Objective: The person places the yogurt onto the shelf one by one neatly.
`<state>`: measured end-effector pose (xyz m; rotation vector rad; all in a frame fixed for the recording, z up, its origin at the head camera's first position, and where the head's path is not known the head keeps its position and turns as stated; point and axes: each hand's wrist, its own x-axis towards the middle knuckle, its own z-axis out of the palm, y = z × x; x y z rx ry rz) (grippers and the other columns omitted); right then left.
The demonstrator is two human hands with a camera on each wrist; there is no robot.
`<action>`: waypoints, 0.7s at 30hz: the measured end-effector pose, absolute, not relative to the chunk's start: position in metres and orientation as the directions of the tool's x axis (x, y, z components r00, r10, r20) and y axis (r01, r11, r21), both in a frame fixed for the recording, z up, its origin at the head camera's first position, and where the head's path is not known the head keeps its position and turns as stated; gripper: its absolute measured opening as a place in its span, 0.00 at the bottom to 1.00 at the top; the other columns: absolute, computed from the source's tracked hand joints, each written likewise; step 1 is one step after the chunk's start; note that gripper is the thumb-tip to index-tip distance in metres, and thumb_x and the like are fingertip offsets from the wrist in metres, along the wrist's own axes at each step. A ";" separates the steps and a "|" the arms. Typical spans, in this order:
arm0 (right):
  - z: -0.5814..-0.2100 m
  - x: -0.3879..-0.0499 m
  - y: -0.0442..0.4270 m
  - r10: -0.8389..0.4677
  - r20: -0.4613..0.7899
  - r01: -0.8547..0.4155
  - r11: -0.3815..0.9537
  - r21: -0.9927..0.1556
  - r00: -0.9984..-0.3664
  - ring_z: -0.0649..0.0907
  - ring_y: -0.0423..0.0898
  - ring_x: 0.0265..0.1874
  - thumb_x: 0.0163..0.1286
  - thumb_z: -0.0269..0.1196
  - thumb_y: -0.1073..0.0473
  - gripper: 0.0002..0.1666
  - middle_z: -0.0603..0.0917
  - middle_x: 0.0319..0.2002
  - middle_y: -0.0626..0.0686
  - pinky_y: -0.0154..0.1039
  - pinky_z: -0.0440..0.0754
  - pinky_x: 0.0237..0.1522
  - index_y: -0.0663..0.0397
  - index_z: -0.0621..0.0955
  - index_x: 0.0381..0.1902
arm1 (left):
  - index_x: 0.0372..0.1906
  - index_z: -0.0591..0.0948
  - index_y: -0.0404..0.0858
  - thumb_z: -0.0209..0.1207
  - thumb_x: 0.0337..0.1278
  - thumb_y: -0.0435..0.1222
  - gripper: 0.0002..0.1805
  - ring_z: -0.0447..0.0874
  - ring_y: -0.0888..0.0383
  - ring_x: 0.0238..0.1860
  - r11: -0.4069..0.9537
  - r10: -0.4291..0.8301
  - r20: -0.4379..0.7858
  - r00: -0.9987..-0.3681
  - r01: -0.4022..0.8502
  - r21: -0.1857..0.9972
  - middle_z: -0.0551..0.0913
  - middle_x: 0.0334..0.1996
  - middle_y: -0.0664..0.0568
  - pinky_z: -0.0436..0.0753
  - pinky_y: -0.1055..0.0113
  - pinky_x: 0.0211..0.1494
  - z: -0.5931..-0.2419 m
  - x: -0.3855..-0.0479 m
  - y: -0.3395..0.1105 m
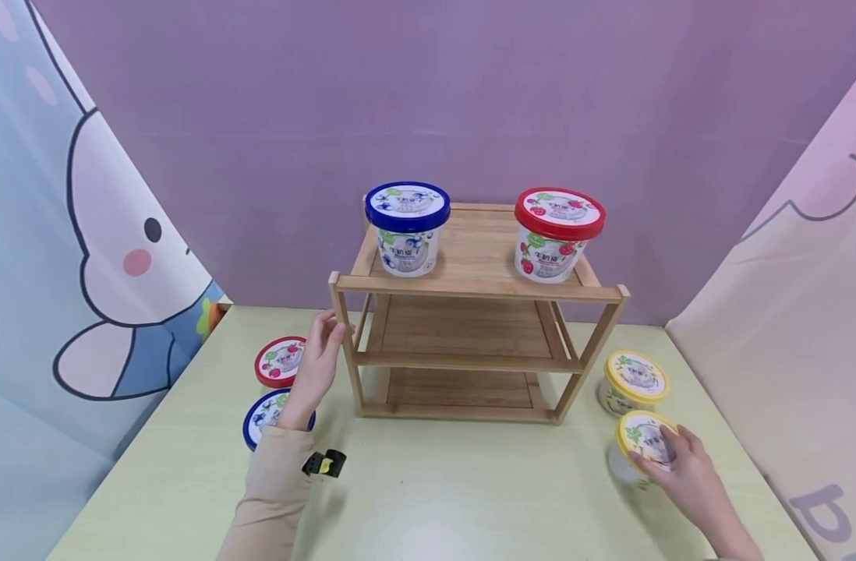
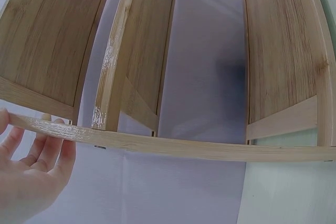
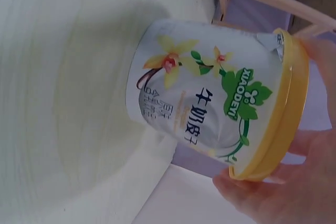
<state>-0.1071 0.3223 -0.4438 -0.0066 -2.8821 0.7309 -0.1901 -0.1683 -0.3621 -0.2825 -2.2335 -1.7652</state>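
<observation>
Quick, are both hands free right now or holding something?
Left hand: closed, gripping the wooden rack's left front post.
Right hand: closed, holding the nearer yellow-lidded tub.

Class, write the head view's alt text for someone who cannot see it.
The right hand grips a yellow-lidded tub near another tub; the left hand holds a wooden rack with a blue-lidded tub and a red-lidded tub on top. A red lid and blue lid show at left.

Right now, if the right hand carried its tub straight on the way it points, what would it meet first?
Probably the rear yellow-lidded tub, just beyond the front yellow-lidded tub in the right hand; depth is unclear, so it might pass over.
</observation>
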 end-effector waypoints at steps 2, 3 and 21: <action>-0.443 -0.106 0.319 0.060 0.166 -0.025 0.883 -0.469 -0.984 0.62 0.80 0.45 0.56 0.62 0.45 0.46 0.56 0.51 0.84 0.71 0.62 0.41 0.82 0.62 0.53 | 0.57 0.58 0.31 0.40 0.66 0.38 0.20 0.62 0.42 0.58 0.234 -0.019 0.331 -0.943 0.318 0.919 0.67 0.51 0.32 0.59 0.49 0.62 -0.362 -0.190 -0.168; -0.443 -0.106 0.317 0.070 0.168 -0.016 0.884 -0.467 -0.983 0.62 0.80 0.44 0.56 0.62 0.45 0.46 0.56 0.51 0.84 0.70 0.62 0.41 0.82 0.62 0.53 | 0.58 0.58 0.32 0.39 0.66 0.38 0.20 0.62 0.42 0.59 0.238 -0.019 0.326 -0.945 0.312 0.920 0.67 0.51 0.33 0.59 0.49 0.62 -0.361 -0.190 -0.168; -0.442 -0.101 0.279 0.291 0.158 0.202 0.884 -0.421 -0.944 0.67 0.77 0.39 0.56 0.55 0.34 0.51 0.59 0.48 0.81 0.62 0.73 0.26 0.81 0.62 0.53 | 0.58 0.58 0.32 0.40 0.66 0.37 0.19 0.62 0.43 0.59 0.224 -0.018 0.325 -0.946 0.313 0.923 0.68 0.51 0.33 0.57 0.50 0.63 -0.362 -0.191 -0.168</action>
